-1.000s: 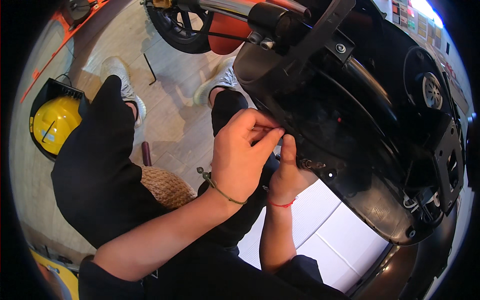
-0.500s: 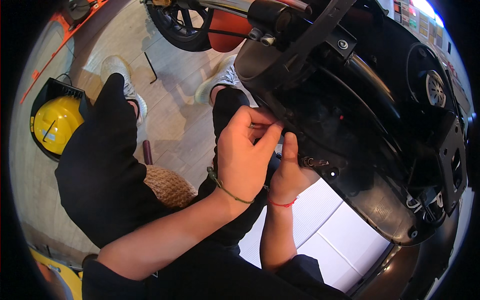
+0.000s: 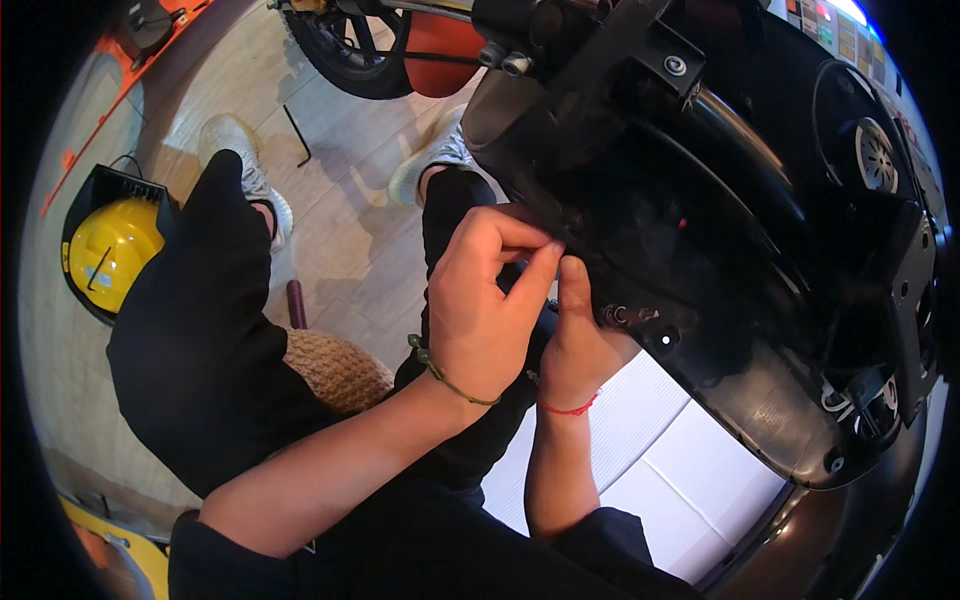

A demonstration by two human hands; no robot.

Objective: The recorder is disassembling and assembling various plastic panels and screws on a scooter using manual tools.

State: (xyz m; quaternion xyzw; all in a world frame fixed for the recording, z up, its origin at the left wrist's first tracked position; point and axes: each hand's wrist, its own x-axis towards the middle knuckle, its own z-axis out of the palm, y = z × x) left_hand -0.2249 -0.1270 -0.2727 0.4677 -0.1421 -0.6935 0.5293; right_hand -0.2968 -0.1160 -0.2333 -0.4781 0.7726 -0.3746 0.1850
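My left hand (image 3: 485,300) is at the near-left edge of a black scooter underbody (image 3: 640,210), thumb and forefinger pinched together. What sits between those fingertips, if anything, is too small or hidden to make out. Right beside it my right hand (image 3: 580,345) has its thumb raised against the edge of the black shell. Its other fingers are hidden beneath, so their grip does not show. A small metal bolt-like fitting (image 3: 630,316) sticks out of the shell just right of the right thumb.
An L-shaped hex key (image 3: 298,135) lies on the wooden floor (image 3: 340,160). At the left, a black bin (image 3: 85,185) holds a yellow hard hat (image 3: 118,250). Far off stands a wheel (image 3: 355,60). White ribbed packaging (image 3: 640,450) lies beneath the shell. A dark red handle (image 3: 296,303) is near my leg.
The view has shifted a little against the scooter. My left fingertips have come slightly lower along the shell's edge, still pinched. My right hand stays at nearly the same place.
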